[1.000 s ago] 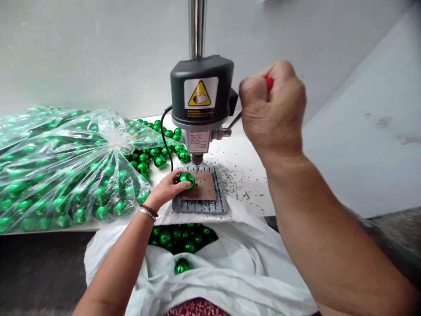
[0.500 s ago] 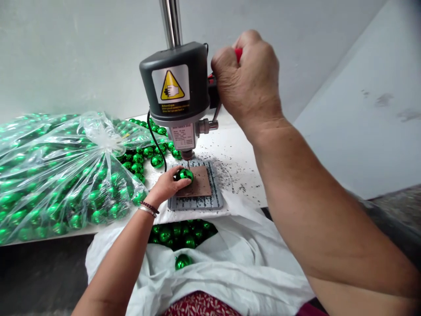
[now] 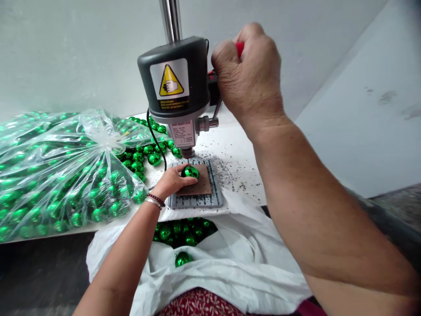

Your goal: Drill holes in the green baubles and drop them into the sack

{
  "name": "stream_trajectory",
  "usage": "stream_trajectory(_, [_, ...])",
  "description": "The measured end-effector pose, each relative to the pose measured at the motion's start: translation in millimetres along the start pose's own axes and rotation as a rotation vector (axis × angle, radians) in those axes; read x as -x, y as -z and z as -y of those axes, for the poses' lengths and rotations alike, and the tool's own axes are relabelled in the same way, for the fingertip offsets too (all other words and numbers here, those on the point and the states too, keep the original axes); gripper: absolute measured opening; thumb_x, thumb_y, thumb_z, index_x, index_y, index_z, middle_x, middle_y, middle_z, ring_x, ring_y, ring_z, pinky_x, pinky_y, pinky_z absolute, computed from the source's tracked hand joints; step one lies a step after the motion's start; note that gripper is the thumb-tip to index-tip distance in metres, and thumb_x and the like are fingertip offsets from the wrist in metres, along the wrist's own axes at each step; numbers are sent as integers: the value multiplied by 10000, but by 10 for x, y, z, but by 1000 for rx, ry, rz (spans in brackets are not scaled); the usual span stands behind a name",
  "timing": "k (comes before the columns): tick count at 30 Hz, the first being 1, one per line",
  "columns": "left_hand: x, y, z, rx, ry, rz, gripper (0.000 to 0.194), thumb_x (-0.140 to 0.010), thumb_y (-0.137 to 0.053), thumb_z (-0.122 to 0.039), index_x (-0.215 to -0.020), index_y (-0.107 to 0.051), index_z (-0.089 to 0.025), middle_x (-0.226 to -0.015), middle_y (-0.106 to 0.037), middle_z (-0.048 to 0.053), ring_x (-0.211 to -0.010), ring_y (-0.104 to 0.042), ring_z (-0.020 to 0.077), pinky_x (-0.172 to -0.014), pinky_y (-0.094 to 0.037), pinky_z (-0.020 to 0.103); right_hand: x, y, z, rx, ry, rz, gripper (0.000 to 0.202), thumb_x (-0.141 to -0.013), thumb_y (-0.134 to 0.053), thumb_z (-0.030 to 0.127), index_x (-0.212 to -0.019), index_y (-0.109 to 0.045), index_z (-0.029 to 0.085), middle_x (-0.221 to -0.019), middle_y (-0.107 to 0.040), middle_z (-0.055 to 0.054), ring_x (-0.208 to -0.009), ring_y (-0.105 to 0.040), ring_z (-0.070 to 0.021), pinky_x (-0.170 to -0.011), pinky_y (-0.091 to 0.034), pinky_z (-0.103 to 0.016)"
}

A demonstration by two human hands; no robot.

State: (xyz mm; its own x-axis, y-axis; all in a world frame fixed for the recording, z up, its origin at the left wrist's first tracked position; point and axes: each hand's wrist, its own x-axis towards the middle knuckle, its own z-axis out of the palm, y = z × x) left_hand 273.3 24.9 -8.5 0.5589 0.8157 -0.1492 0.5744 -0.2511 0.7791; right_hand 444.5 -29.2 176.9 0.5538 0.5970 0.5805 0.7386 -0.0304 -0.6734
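A shiny green ball (image 3: 191,172) is gripped between the thumb and fingers of my left hand (image 3: 173,180), over a brown board (image 3: 203,182) on the drill's grey base plate (image 3: 216,197). Right above the ball is the chuck of a bench drill (image 3: 174,79), its thin bit reaching down to the ball's top. Whether the bit has entered the ball cannot be made out. My right hand (image 3: 250,72) is closed round the red-ended lever (image 3: 240,47) at the right side of the drill head.
At the left a clear plastic bag (image 3: 72,175) of green balls lies beside loose green balls (image 3: 137,157). Dark shavings litter the white table (image 3: 245,169). Nearer me, a white sack (image 3: 230,272) holds more balls, with one ball (image 3: 182,259) on its cloth.
My left hand has moved slightly right with the green ball, bringing it more squarely under the bit. My right hand stays on the lever, and the view has shifted slightly.
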Motion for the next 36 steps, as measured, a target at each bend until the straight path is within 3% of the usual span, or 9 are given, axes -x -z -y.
stream_trajectory(4, [29, -33, 14, 40, 35, -16, 724, -634, -788, -425, -1298, -638, -178, -961, -728, 27, -857, -636, 200, -812, -490, 303, 6, 5, 23, -30, -19, -4, 323, -945, -419, 285, -693, -238, 199, -667, -282, 67, -649, -217, -52, -799, -341, -238])
stream_trajectory(11, [102, -63, -40, 73, 13, -30, 566, -670, -756, -377, -1204, -683, -203, -913, -719, -1, -840, -630, 183, -768, -484, 266, 88, 18, 35, -79, -2, -47, 320, -939, -442, 239, -681, -256, 203, -654, -294, 64, -628, -239, -55, -684, -238, -241])
stream_trajectory(18, [74, -121, 30, 101, -59, -63, 412, -675, -739, -369, -1043, -706, -188, -859, -695, -13, -805, -606, 177, -728, -475, 267, 183, 37, 6, -92, 16, -98, 274, -915, -483, 220, -696, -320, 192, -661, -352, 66, -651, -294, -48, -689, -267, -239])
stream_trajectory(24, [22, -83, 21, 66, -114, -1, 274, -693, -720, -374, -891, -689, -186, -796, -668, -14, -762, -573, 167, -695, -430, 265, 208, 14, -33, -90, 39, -137, 230, -901, -438, 261, -701, -346, 193, -668, -350, 63, -652, -307, -39, -700, -291, -242])
stream_trajectory(36, [12, -90, 72, 107, -157, 10, 248, -700, -722, -360, -865, -674, -181, -782, -642, -9, -727, -542, 156, -676, -431, 260, 406, 3, -194, -128, 231, -232, 164, -827, -428, 270, -714, -321, 218, -657, -317, 34, -594, -313, -60, -604, -309, -251])
